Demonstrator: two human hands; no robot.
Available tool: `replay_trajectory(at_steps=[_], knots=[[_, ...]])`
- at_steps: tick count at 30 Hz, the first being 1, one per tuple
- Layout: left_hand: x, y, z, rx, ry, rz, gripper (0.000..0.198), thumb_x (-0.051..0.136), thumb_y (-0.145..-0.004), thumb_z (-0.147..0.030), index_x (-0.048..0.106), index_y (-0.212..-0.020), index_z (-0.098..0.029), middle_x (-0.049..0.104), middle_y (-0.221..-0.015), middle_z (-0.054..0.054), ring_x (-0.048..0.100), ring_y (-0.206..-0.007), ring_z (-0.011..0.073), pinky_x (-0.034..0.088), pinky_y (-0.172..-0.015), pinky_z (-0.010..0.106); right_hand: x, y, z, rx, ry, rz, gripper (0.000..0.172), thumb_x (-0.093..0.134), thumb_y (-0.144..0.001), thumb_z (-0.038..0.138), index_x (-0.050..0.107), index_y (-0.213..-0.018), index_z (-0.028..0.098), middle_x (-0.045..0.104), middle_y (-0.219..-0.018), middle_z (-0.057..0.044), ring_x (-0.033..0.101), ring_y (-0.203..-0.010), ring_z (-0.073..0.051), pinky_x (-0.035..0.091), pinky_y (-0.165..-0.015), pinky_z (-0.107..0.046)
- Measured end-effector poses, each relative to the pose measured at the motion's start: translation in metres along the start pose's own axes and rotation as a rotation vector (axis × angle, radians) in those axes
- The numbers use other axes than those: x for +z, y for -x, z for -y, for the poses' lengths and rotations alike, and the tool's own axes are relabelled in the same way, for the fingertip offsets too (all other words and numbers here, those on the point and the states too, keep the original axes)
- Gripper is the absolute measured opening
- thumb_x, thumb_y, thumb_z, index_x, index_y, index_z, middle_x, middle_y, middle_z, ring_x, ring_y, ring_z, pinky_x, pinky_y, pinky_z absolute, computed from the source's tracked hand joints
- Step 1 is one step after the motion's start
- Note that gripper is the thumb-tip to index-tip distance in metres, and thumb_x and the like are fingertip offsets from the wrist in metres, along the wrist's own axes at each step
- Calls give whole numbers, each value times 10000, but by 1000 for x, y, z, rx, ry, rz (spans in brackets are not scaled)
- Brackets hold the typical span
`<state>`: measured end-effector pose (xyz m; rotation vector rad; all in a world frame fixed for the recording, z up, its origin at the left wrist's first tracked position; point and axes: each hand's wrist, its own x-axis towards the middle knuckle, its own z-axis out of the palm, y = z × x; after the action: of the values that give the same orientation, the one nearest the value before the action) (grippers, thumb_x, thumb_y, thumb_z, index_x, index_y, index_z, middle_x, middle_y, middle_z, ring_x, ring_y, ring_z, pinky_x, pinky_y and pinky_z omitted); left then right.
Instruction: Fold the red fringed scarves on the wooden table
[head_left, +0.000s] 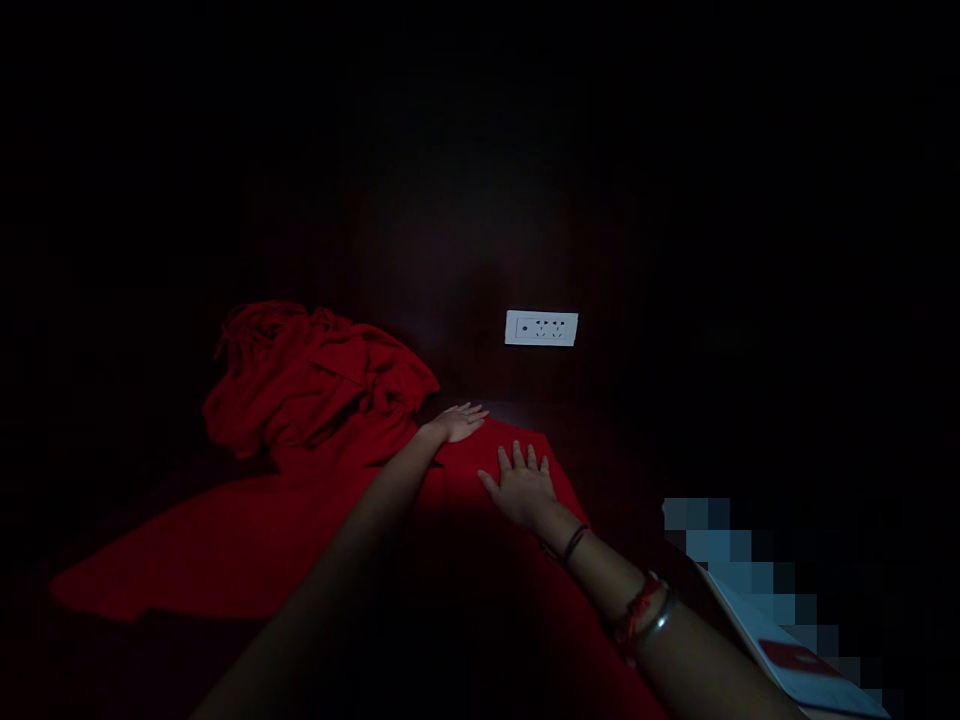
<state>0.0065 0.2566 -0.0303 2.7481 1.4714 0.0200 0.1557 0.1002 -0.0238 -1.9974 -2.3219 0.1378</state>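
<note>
A red cloth [480,455] lies spread out in front of me, dimly lit, with one part reaching out to the left. My left hand [457,423] rests on its far part, palm down with the fingers stretched out. Closer to me and to the right, my right hand [525,490] lies flat on the same cloth, fingers spread. Neither hand grips anything. A crumpled heap of red fabric [315,380] sits at the far left, beyond my left forearm. Whether heap and spread cloth are one piece I cannot tell.
A white socket panel [541,328] is set in the dark upright surface behind the cloth. At lower right lies a pale flat object [810,660] with a red patch, partly pixelated. Bands and a metal bangle [657,618] circle my right forearm. Deep shadow hides the surroundings.
</note>
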Motion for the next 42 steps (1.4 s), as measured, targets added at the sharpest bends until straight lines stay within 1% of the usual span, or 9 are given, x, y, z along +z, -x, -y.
replay_trajectory(at_steps=[8,13,18,20,23,27,29,34,42], knots=[[1,-4,28,-111,12,-97,451,154,-852,-260,271,-1262,-113,264,-1314,100,164,-1223,183,144,-987,356,1,-1,0,-8,-13,-23,739,107,-746,616,183,-1304,138,103,-1359,-151,43,-1219,-337,33,-932,-491],[-37,18,19,-148,46,-296,497,162,-853,-304,151,-1293,-73,175,-1348,97,110,-1235,162,138,-998,288,2,-1,-2,-5,20,-34,744,103,-741,625,187,-1303,145,130,-1354,-152,77,-1217,-333,67,-938,-481],[-72,66,-5,-8,3,-335,452,240,-841,-286,315,-1230,-67,288,-1308,97,197,-1215,142,152,-996,241,4,-4,-4,-14,47,-51,724,105,-753,607,199,-1300,141,145,-1351,-154,103,-1214,-329,90,-936,-478],[-69,97,-16,13,-13,-291,436,268,-833,-285,370,-1197,-68,327,-1286,108,234,-1202,157,170,-992,251,3,-5,-3,-14,41,-47,724,119,-751,609,207,-1297,141,155,-1349,-151,110,-1213,-326,99,-934,-478],[-46,146,-34,-11,13,-276,440,272,-833,-309,388,-1189,-76,345,-1274,115,269,-1187,169,191,-987,262,-4,-2,-1,-38,45,-47,714,124,-762,593,230,-1289,123,178,-1343,-153,116,-1219,-297,59,-945,-475],[-11,189,-56,-91,104,-290,480,229,-843,-365,351,-1220,-95,334,-1283,102,262,-1191,162,201,-985,270,-22,14,6,-122,60,-187,650,82,-804,516,218,-1287,103,177,-1349,-123,52,-1237,-231,-34,-960,-447],[0,197,-63,-116,139,-257,504,220,-840,-397,314,-1244,-110,312,-1296,96,251,-1196,168,205,-982,288,-27,29,10,-110,30,-188,651,62,-795,534,181,-1300,140,137,-1363,-98,32,-1237,-242,-15,-953,-473],[7,200,-69,-149,143,-188,509,219,-835,-423,328,-1240,-134,281,-1311,99,224,-1207,191,193,-979,337,-12,68,18,-123,10,42,642,63,-749,618,105,-1302,294,62,-1381,-21,19,-1235,-273,32,-922,-542],[4,208,-64,-263,152,-126,536,170,-821,-489,276,-1264,-207,178,-1349,82,144,-1229,220,158,-966,427,-11,75,14,-105,-14,46,586,52,-775,577,88,-1298,313,32,-1383,-1,-6,-1240,-241,1,-925,-540]])
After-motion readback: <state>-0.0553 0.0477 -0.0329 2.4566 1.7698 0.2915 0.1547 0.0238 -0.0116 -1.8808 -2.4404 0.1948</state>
